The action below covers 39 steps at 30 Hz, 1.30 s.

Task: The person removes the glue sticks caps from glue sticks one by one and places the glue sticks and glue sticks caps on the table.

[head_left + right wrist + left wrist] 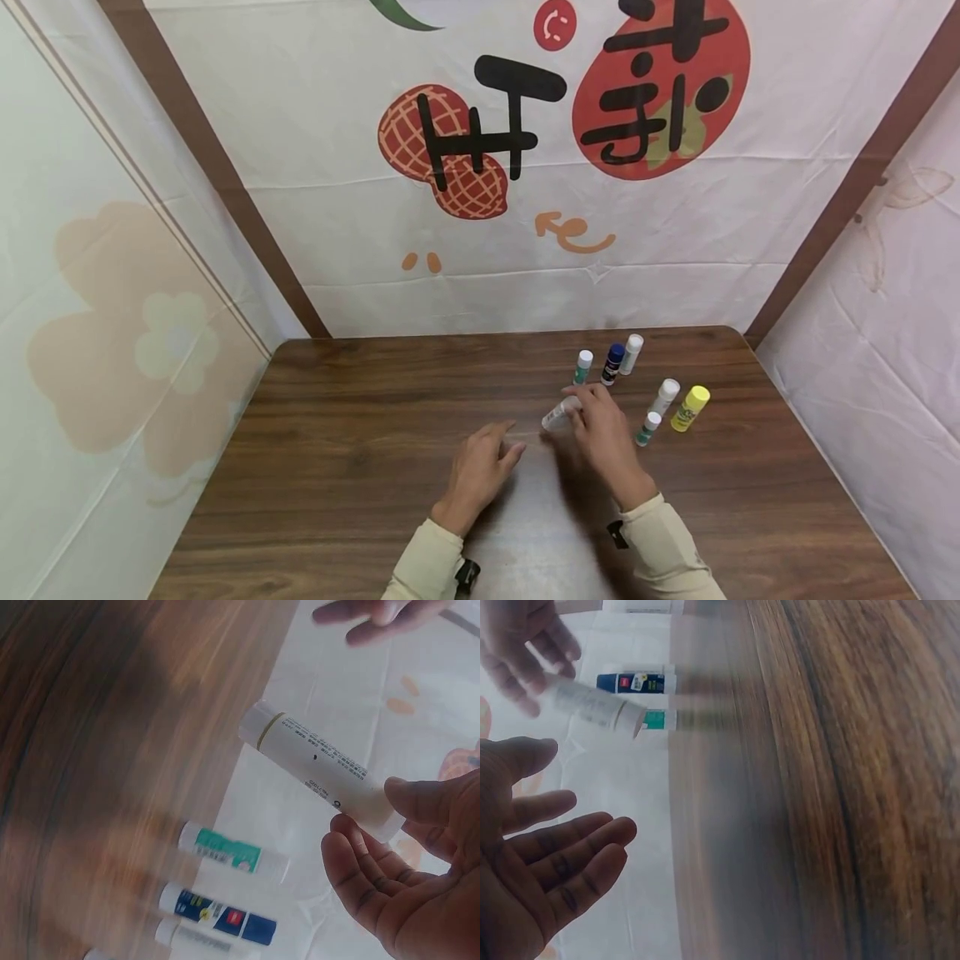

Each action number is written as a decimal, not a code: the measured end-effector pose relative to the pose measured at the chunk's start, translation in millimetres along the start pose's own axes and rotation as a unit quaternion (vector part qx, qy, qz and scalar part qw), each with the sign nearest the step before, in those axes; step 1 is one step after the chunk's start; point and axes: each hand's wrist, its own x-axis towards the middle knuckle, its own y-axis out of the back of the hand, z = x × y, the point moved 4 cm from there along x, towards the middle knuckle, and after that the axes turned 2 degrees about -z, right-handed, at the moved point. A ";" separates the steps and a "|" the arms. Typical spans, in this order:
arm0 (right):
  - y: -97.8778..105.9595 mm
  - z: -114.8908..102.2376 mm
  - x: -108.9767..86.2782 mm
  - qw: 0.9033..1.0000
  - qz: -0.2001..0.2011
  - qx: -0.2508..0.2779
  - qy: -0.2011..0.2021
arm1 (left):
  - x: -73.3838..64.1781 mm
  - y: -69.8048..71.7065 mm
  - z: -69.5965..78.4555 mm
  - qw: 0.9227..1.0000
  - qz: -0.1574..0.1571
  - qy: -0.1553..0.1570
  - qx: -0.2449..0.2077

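Observation:
A white glue stick point(558, 415) with printed text and a thin gold band is held tilted above the table by my right hand point(606, 437). In the right wrist view, thumb and fingers pinch one end of the glue stick point(319, 765), while its banded end points away from the palm. My left hand point(477, 471) is off to the left of it, holding nothing. Its fingers look loosely extended and spread from the thumb in the left wrist view, where the left hand point(555, 855) is apart from the glue stick point(592, 706).
Behind the right hand stand a green-and-white glue stick point(583, 365), a navy one point(613, 364) and a white one point(632, 354). To its right are another white stick point(665, 397), a yellow one point(691, 408) and a small green-and-white one point(648, 429). Printed fabric point(337, 250) surrounds the wooden table point(337, 458).

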 end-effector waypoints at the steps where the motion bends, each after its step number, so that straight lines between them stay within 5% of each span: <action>1: -0.5 -3.3 -0.5 1.000 0.001 0.004 0.003 | 0.5 0.3 0.6 1.000 0.003 -0.002 -0.001; 13: -10.7 -31.2 -8.7 0.994 -0.011 0.105 0.005 | 6.5 3.1 4.0 0.998 0.061 -0.022 -0.025; 23: -15.2 -45.7 -9.1 0.992 -0.017 0.123 0.014 | 7.0 5.1 7.5 0.996 0.076 -0.029 -0.042; 33: -27.2 -52.9 -9.2 0.990 -0.024 0.140 0.015 | 4.1 8.9 6.3 0.988 0.149 -0.025 -0.017; 39: -30.6 -55.1 -9.6 0.989 -0.014 0.145 0.030 | 3.9 9.8 4.3 0.986 0.164 -0.016 -0.013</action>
